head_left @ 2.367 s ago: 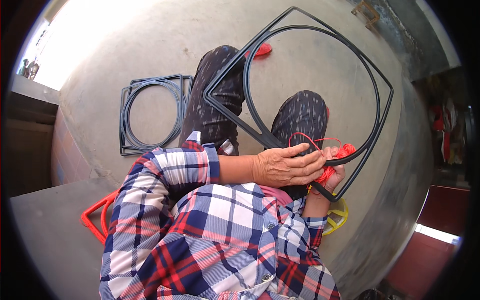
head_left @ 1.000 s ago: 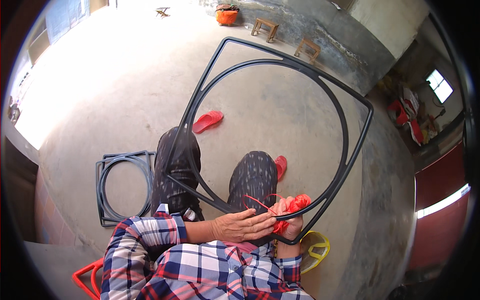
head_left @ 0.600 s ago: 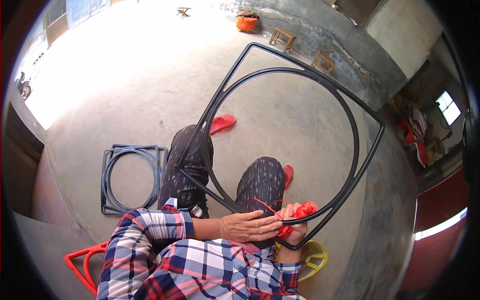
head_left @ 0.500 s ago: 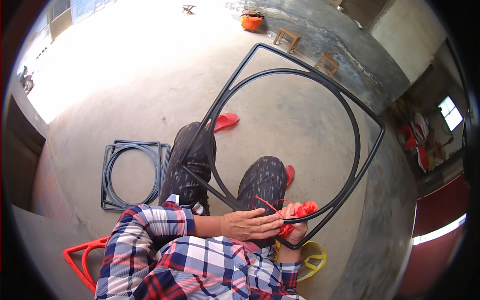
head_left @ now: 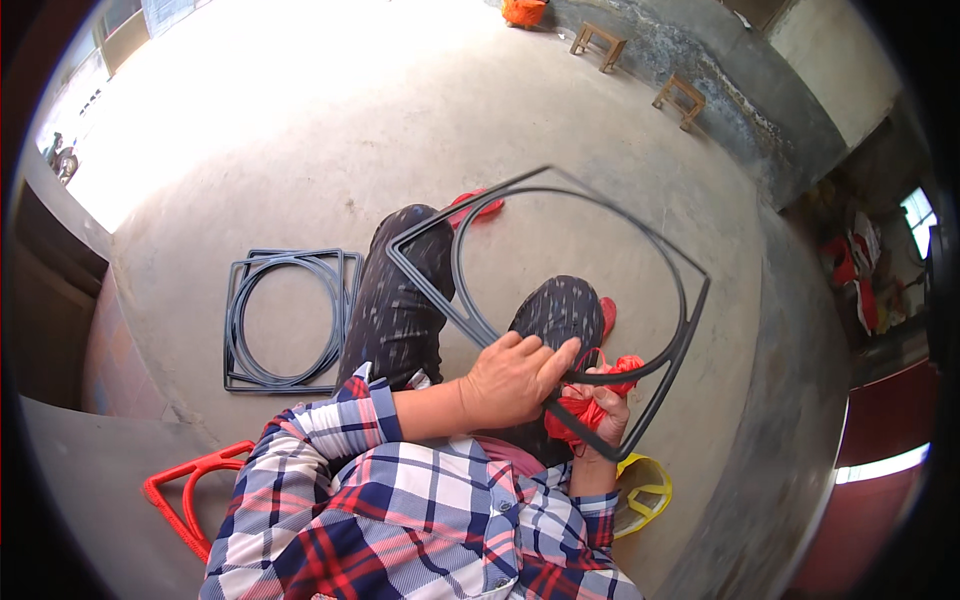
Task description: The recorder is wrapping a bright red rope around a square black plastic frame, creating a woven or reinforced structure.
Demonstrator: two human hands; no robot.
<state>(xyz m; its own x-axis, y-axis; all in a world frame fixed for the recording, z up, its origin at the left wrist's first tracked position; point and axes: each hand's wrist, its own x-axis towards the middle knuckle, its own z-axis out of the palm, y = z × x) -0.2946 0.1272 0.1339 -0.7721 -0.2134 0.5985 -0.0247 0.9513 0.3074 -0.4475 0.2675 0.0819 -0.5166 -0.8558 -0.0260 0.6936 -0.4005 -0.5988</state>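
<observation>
A black square frame with a round ring inside it [head_left: 686,340] is held tilted over my knees. My left hand [head_left: 515,378] is closed around its lower side, fingers curled and thumb side toward the ring. Close beside it, my right hand [head_left: 608,412] clutches a bundle of red cord [head_left: 572,420] at the frame's lower part. Some red cord shows on both sides of the ring there. How the cord lies around the bar is partly hidden by my fingers.
Several similar dark frames [head_left: 235,330] lie stacked on the floor at left. A red frame [head_left: 185,490] is by my left elbow, and a yellow-rimmed container [head_left: 655,495] by my right forearm. Two wooden stools [head_left: 600,42] and an orange bag [head_left: 524,12] stand far off.
The frame has dropped and tipped, appearing smaller and flatter. My left hand has gone from lying flat by the cord to closing on the frame. The view has shifted slightly.
</observation>
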